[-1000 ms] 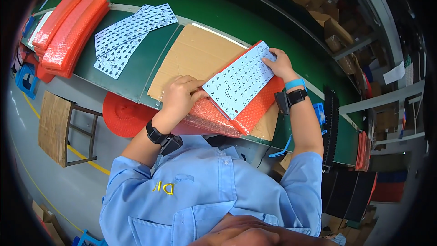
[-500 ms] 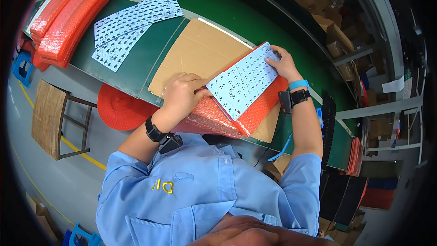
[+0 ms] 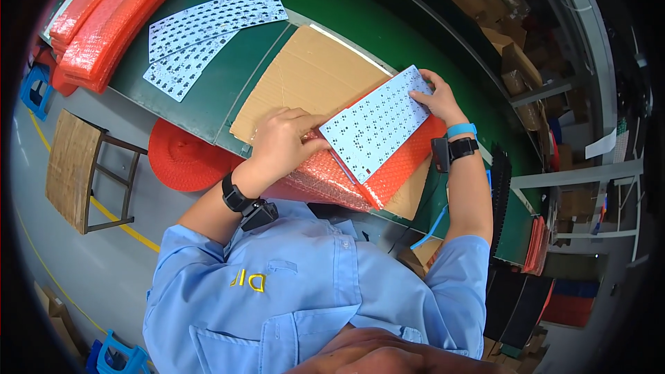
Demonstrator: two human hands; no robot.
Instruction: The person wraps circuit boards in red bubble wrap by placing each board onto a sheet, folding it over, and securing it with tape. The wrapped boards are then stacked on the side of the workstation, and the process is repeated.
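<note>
A white rectangular panel dotted with small dark parts (image 3: 377,123) lies tilted on an orange bubble-wrap bag (image 3: 398,170) over a brown cardboard sheet (image 3: 305,79). My left hand (image 3: 284,140) grips the panel's near left corner together with the crumpled bubble wrap. My right hand (image 3: 435,99) pinches the panel's far right corner. Both wrists carry dark bands; the right one also has a blue band.
More white dotted panels (image 3: 208,28) lie spread on the green table (image 3: 222,93) at the left, beside stacks of orange bubble-wrap bags (image 3: 111,24). A red round stool (image 3: 183,159) and a wooden stool (image 3: 76,166) stand on the grey floor. Cardboard boxes (image 3: 512,48) sit at the far right.
The panel and both hands have stayed almost in place; the view has shifted slightly and my left hand has closed a little further over the panel's corner.
</note>
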